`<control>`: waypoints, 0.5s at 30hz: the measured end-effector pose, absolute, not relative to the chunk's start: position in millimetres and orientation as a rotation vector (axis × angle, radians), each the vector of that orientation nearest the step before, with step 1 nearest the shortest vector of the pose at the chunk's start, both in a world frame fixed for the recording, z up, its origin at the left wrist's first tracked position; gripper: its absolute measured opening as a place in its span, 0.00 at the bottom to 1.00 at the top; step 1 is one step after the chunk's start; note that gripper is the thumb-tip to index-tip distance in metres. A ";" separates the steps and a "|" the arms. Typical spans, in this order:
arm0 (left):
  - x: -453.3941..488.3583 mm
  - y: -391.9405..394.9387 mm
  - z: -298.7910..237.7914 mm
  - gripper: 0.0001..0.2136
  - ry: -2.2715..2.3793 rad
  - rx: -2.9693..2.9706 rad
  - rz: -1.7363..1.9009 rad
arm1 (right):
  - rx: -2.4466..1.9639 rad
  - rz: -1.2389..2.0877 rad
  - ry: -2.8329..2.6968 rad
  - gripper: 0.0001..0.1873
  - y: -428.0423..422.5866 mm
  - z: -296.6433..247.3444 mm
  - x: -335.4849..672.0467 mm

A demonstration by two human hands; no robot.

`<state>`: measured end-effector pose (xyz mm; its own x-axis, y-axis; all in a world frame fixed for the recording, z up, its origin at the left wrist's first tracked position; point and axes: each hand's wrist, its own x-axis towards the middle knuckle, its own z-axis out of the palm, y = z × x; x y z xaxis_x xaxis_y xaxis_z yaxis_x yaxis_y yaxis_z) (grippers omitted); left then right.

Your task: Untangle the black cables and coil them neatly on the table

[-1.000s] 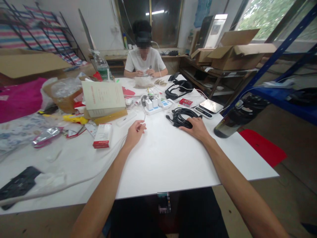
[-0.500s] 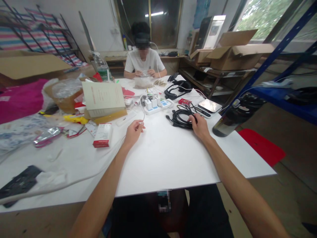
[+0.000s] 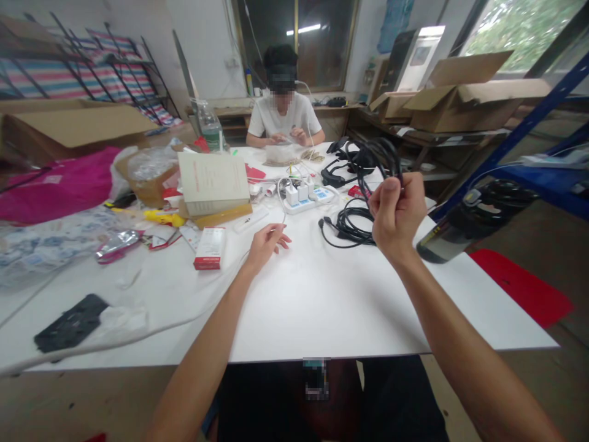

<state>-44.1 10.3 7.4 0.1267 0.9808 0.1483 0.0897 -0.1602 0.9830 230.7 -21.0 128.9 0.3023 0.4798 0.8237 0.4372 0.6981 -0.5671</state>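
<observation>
My right hand (image 3: 399, 212) is raised above the table and closed around a looped black cable (image 3: 386, 153), whose coils stick up beyond the fist. Another part of the black cable bundle (image 3: 352, 224) lies on the white tabletop behind and left of that hand, with plug ends at its left side. I cannot tell whether the two are joined. My left hand (image 3: 267, 245) rests low over the table, fingers loosely apart. A thin white cable (image 3: 283, 212) from the power strip (image 3: 306, 199) runs down to its fingertips; the hand does not visibly grip it.
A red and white box (image 3: 209, 248), a propped booklet (image 3: 215, 184) and bagged clutter are on the left. A black headset (image 3: 338, 175) lies beyond the cables. A dark bottle (image 3: 469, 221) leans at the right. A co-worker (image 3: 283, 120) sits opposite, handling a plastic bag.
My right hand has lifted off the table with loops of black cable, while the rest of the bundle stays on the tabletop. My left hand has barely moved; the view has shifted a little.
</observation>
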 end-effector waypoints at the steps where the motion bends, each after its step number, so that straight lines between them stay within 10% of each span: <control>1: -43.8 9.1 8.2 0.31 1.083 1.441 1.143 | -0.873 0.051 -1.361 0.21 -25.9 122.7 223.6; 15: -43.4 13.7 -19.1 0.22 1.217 2.040 1.184 | -0.990 0.402 -1.764 0.24 -63.8 118.8 246.3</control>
